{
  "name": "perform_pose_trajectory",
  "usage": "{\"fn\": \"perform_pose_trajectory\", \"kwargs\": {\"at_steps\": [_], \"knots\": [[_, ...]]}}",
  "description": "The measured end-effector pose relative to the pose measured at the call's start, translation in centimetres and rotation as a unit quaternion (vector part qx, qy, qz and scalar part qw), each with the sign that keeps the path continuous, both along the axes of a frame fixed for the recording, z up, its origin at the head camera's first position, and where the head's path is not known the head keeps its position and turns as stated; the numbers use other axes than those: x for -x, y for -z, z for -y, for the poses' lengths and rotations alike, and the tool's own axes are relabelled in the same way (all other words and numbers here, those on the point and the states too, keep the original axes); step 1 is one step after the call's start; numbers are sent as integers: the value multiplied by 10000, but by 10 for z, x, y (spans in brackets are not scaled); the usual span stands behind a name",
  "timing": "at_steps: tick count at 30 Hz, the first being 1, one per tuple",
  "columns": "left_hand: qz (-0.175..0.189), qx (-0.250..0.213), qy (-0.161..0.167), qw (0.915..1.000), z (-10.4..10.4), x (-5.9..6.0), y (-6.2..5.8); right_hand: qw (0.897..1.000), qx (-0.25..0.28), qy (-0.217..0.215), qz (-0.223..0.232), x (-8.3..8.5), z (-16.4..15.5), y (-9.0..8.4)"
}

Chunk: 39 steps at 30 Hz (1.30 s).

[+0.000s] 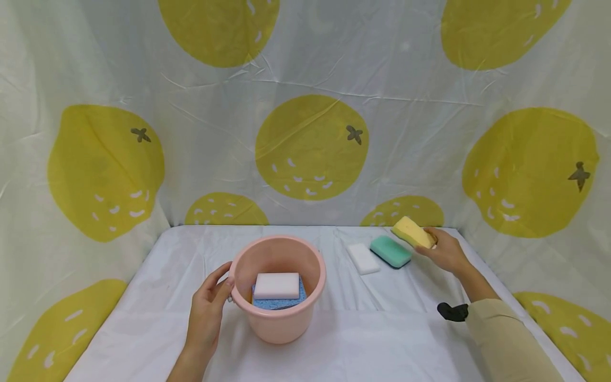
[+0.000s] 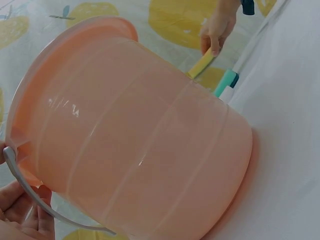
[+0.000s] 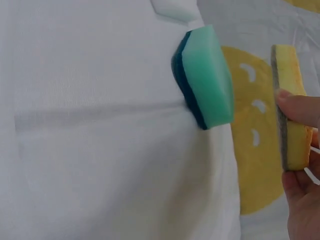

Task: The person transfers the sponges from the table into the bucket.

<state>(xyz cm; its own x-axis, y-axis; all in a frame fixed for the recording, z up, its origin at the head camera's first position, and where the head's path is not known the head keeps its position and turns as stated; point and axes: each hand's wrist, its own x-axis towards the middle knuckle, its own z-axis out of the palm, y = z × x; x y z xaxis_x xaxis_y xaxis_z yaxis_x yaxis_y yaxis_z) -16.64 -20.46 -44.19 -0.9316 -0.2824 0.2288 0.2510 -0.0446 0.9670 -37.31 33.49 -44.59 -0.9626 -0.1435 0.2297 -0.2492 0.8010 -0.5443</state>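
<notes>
A pink bucket (image 1: 281,323) stands upright on the white-covered table. My left hand (image 1: 208,302) grips its rim at the left, thumb over the edge; the grey handle (image 2: 55,214) hangs beside those fingers in the left wrist view. Inside the bucket a white sponge (image 1: 277,285) lies on a blue sponge (image 1: 279,304). At the far right, my right hand (image 1: 446,250) pinches a yellow sponge (image 1: 411,232) with a grey scouring side (image 3: 281,125), held above the table. Just left of it lies a green sponge (image 1: 391,251) with a dark base, and then a flat white sponge (image 1: 363,258).
Behind and at both sides hangs a pale curtain (image 1: 310,69) printed with big yellow fruit. The table cloth (image 1: 382,339) has light creases. A black strap (image 1: 452,312) sticks out by the right sleeve (image 1: 506,339).
</notes>
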Motion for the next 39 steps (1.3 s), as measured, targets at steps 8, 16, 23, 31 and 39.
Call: {"fn": "perform_pose_trajectory", "kwargs": {"at_steps": [8,16,23,31,39], "knots": [[-7,1,-9,10000,-1,0,-1,9998,54,-96,164,0,12,-9],[-16,-34,-12,10000,-1,-1,-1,9990,154,-409,27,-2,23,-19],[-37,-3,22,10000,0,-1,0,9979,176,-630,-6,-4,34,-28],[-43,-11,-7,10000,0,-1,0,9927,323,-1103,-361,-9,49,-39],[-33,-13,-5,10000,0,-1,0,9875,256,-1470,-517,-14,70,-52]]}}
